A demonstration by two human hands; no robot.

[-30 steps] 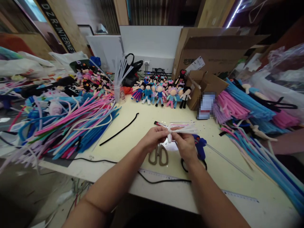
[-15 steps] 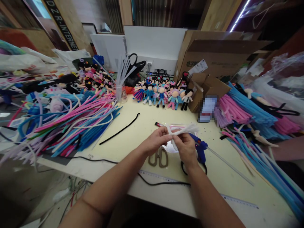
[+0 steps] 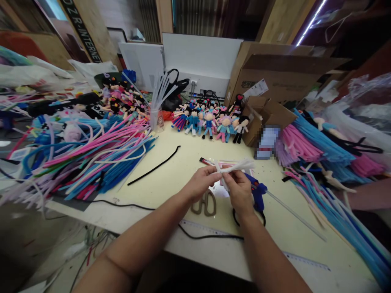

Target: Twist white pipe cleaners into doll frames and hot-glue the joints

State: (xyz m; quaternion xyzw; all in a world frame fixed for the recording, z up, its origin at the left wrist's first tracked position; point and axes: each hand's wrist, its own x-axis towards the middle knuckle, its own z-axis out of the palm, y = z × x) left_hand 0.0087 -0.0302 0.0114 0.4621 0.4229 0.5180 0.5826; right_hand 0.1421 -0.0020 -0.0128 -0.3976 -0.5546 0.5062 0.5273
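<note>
Head view, white bundle (image 3: 236,166), both hands (image 3: 201,183) (image 3: 240,191) pinching it

The bundle (image 3: 240,166) in left hand (image 3: 203,182) and right hand (image 3: 240,190) is white. The glue gun (image 3: 259,196) beside the latter is blue.

Bare forearms (image 3: 149,232) reach forward and converge; left grip (image 3: 201,181) and right grip (image 3: 240,190) sit just beside each other, both pinching.
</note>
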